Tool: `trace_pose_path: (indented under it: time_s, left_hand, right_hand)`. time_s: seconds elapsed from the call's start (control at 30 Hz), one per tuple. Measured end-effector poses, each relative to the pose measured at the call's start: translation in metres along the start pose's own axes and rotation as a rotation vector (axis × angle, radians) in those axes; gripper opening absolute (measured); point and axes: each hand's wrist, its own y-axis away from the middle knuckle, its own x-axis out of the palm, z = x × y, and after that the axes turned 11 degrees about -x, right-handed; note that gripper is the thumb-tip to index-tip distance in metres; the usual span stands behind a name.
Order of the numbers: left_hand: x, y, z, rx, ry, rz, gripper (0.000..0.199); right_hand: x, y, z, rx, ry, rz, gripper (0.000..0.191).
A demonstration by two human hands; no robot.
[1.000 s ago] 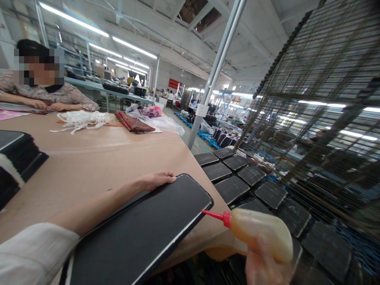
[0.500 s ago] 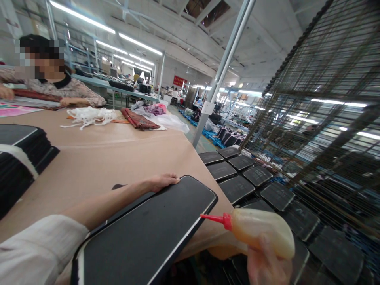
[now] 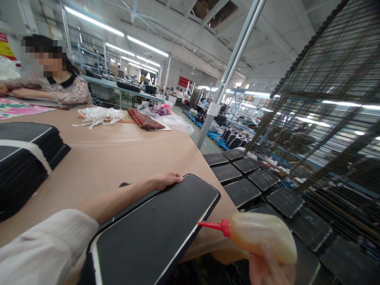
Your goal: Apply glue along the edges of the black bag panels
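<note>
A flat black panel with a pale edge (image 3: 154, 229) lies tilted over the front corner of the brown table (image 3: 113, 154). My left hand (image 3: 168, 180) grips its far edge, my forearm lying along its left side. My right hand (image 3: 267, 267) holds a squeeze bottle of yellowish glue (image 3: 261, 235) at the lower right. Its red nozzle (image 3: 212, 225) points left at the panel's right edge and looks to be touching it.
A stack of black panels (image 3: 26, 158) sits at the table's left. White strips (image 3: 99, 115), folded red cloth (image 3: 145, 120) and a seated person (image 3: 50, 81) are at the far end. Several black panels (image 3: 246, 178) lie on a wire drying rack (image 3: 326, 118) to the right.
The view has swung slightly left, so the panel stack shows more. The bottle's nozzle has crept leftward along the panel's edge. My left hand keeps its grip.
</note>
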Motion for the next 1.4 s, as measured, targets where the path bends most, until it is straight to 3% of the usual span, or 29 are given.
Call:
trace_pose_path:
  time_s: [0.2,0.43,0.73,0.93,1.07,1.13,1.27,1.4]
  left_hand:
    - [-0.005,-0.006,0.000,-0.013,0.019,-0.030,0.040]
    - [-0.010,-0.011,0.001,-0.044,0.041,-0.074,0.023]
    - [-0.018,-0.021,0.002,-0.086,0.050,-0.087,0.019]
    - [-0.033,-0.031,0.003,-0.111,0.074,-0.125,0.015]
    - [-0.049,-0.041,0.008,-0.107,0.121,-0.190,0.010]
    - [-0.056,-0.043,0.011,-0.088,0.153,-0.204,0.014]
    - [-0.066,-0.035,0.020,-0.023,0.211,-0.160,0.031]
    - [-0.070,-0.020,0.031,0.035,0.219,-0.187,0.069]
  right_hand:
    - [0.004,0.004,-0.006,0.128,-0.100,-0.002,0.038]
    - [0.003,0.006,-0.008,0.270,-0.187,-0.011,0.054]
    - [-0.003,0.018,-0.022,0.222,-0.123,0.129,0.042]
    - [0.010,0.034,-0.022,0.288,-0.149,0.243,0.074]
    - [0.023,0.049,-0.019,0.284,-0.124,0.240,0.067]
    - [0.026,0.048,-0.020,0.242,-0.046,0.181,0.057]
    - [0.022,0.032,-0.030,0.004,0.119,0.111,0.050]
    - [0.017,0.021,-0.041,-0.024,0.150,0.099,0.042]
